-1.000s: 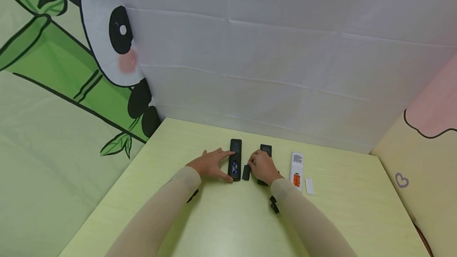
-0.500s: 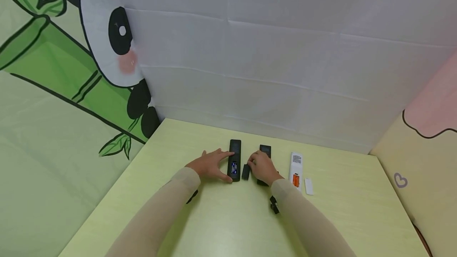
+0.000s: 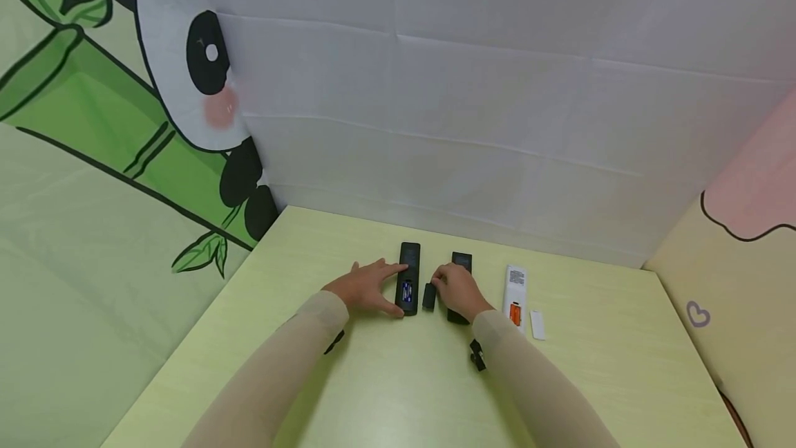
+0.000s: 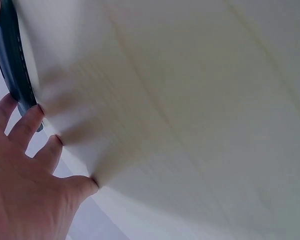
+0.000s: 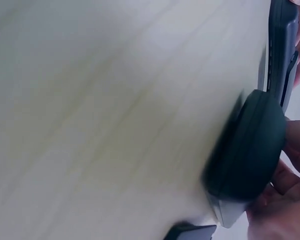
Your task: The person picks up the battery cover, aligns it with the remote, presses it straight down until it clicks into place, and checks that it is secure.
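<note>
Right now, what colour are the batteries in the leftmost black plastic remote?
Mostly blue batteries, clearest in the head view.

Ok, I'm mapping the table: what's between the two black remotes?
The head view shows a small black cover and part of the right grip.

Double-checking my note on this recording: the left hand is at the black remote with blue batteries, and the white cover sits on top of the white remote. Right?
Not quite: the head view shows the white cover beside the white remote, on the table. The left hand is at the black remote with blue batteries.
</note>
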A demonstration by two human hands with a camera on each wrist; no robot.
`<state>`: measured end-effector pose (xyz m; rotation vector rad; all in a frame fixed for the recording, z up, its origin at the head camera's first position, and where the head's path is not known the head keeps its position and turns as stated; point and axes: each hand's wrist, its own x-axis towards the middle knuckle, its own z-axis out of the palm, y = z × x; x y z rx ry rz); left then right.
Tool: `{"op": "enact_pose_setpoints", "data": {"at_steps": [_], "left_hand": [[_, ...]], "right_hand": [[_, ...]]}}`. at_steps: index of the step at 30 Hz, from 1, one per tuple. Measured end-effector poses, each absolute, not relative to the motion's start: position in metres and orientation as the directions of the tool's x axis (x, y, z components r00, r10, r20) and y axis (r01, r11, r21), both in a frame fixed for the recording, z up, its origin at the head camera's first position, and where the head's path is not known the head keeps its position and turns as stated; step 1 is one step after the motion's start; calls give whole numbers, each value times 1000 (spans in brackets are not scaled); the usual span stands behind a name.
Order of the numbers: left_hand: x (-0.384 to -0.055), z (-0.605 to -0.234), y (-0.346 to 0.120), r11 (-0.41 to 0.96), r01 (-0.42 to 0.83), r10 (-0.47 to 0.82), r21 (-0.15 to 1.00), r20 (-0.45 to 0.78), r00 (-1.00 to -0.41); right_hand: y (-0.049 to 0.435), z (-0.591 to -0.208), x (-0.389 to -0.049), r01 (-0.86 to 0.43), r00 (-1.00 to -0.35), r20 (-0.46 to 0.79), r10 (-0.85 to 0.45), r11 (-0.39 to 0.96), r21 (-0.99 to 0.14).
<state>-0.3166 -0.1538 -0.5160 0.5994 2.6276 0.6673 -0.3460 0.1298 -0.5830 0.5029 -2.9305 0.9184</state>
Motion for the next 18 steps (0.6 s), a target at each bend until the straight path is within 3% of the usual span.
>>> {"op": "enact_pose_setpoints", "data": {"at_steps": [9,18], "left_hand": [[-318,-516,-156,796,316,489,516,-242,-838],[-319,-518,-157,796,336,504,504,-243,-829]], "right_hand": [[131,-585,-351,-311,-946,97,-309,779,-544],[132,-578,-356,-222,-959,-2,-284,756,-615]]}}
